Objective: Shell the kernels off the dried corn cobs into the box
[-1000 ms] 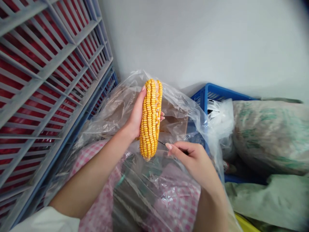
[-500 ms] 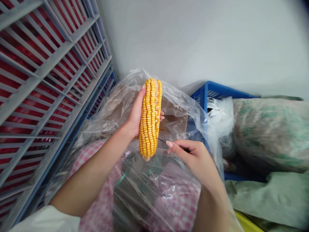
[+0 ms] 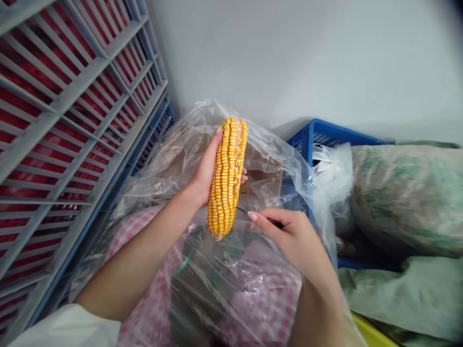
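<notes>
A yellow ear of corn [image 3: 224,183] stands nearly upright in front of me, its top leaning slightly right. Along its right side runs a strip where kernels are gone and the pale cob shows. My left hand [image 3: 209,166] is wrapped round the ear from behind, thumb on the left, fingertips showing at the right. My right hand [image 3: 282,229] pinches a thin dark pointed tool [image 3: 241,210], whose tip meets the lower right side of the ear. The rest of the tool is hidden in the hand. Beneath both hands spreads a clear plastic bag [image 3: 202,270].
A tall stack of slatted crates [image 3: 83,115] with red contents rises at the left. To the right, a blue crate [image 3: 347,137] holds a white plastic bag [image 3: 334,168] and a full sack [image 3: 408,193]. Pink checked cloth [image 3: 267,299] shows through the clear plastic.
The top of the ear has tilted slightly to the right with my left hand. My right hand stays almost in place, tool tip still at the lower kernels.
</notes>
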The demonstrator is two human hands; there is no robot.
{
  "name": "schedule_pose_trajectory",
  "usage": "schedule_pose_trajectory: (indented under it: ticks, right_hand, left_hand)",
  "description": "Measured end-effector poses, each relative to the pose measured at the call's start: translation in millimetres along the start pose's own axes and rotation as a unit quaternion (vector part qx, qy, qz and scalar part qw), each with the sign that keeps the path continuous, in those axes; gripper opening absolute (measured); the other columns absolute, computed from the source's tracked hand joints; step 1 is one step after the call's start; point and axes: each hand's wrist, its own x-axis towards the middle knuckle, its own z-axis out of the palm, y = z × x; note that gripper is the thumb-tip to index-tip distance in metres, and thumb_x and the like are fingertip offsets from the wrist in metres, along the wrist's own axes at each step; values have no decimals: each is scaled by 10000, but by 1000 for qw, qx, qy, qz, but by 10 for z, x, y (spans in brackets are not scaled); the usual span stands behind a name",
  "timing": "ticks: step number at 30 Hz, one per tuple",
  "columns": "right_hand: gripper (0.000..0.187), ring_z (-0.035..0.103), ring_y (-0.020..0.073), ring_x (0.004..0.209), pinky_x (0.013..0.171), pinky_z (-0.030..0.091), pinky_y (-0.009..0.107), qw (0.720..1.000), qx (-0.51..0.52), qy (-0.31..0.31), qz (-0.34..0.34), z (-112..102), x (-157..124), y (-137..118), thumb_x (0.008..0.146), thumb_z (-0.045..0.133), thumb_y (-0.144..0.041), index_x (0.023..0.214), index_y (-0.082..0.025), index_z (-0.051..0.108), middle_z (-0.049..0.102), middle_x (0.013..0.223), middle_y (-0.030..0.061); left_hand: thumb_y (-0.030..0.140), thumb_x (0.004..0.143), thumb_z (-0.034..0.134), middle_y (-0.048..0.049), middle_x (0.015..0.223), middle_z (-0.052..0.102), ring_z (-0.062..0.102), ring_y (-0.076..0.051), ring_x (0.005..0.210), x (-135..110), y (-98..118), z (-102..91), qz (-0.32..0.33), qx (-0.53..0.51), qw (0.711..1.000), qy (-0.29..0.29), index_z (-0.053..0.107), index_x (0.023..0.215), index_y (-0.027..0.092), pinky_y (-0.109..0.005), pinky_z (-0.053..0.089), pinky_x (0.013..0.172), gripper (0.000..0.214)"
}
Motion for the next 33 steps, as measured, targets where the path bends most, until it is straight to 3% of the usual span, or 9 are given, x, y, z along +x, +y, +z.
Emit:
schedule_pose_trajectory:
  ticks: [4, 11, 18, 25, 29, 32, 33]
  right_hand:
    - [397, 295, 75, 477, 456, 231, 233, 999, -51, 11, -11, 44, 21, 8, 836, 440, -418, 566, -161, 579, 414, 492, -33]
    - [386, 287, 73, 487, 477, 238, 219, 998, -25, 49, -20, 127, 88, 42, 836, 444, -408, 565, -161, 563, 359, 494, -47]
    - [381, 290, 73, 465, 466, 223, 219, 997, 15, 73, -24, 188, 131, 52, 820, 468, -423, 574, -156, 581, 366, 472, -47]
    - [380, 287, 70, 468, 464, 214, 221, 996, 39, 83, -9, 217, 151, 92, 806, 487, -444, 578, -153, 576, 353, 477, -51]
    - [378, 289, 72, 489, 473, 217, 219, 991, 72, 110, -4, 313, 261, 66, 798, 497, -438, 555, -152, 538, 337, 496, -52]
    - [371, 311, 76, 522, 481, 234, 213, 975, 143, 171, -13, 368, 382, 64, 827, 437, -447, 585, -167, 462, 360, 552, -48]
    - [377, 315, 78, 520, 477, 233, 214, 976, 148, 157, -13, 359, 406, 77, 825, 434, -460, 586, -169, 456, 364, 546, -48]
  left_hand:
    - [688, 696, 415, -29, 533, 542, 602, -187, 547, 33, -86, 4, 19, 23, 999, -15, 591, 807, 196, -278, 463, 464, 534]
    - [750, 659, 371, -51, 540, 540, 642, -232, 689, 56, -73, -16, 34, 43, 998, 1, 561, 714, 195, -292, 481, 506, 589]
    - [741, 664, 380, -70, 624, 594, 648, -254, 786, 48, -57, -38, 27, 1, 999, 39, 574, 829, 197, -317, 507, 570, 601]
    - [729, 690, 334, -32, 556, 566, 632, -193, 609, 37, -36, -80, 31, -11, 998, 50, 582, 883, 196, -259, 471, 506, 618]
    - [732, 683, 330, -22, 528, 545, 588, -167, 517, 107, -110, -97, 50, -44, 996, 55, 569, 797, 191, -258, 451, 476, 602]
    - [710, 715, 283, -26, 521, 533, 584, -179, 524, 144, -263, -67, 3, -93, 994, 59, 545, 741, 187, -290, 461, 506, 586]
    - [672, 746, 283, -23, 523, 535, 586, -177, 528, 146, -312, -53, -21, -106, 993, 57, 540, 741, 187, -293, 463, 520, 549]
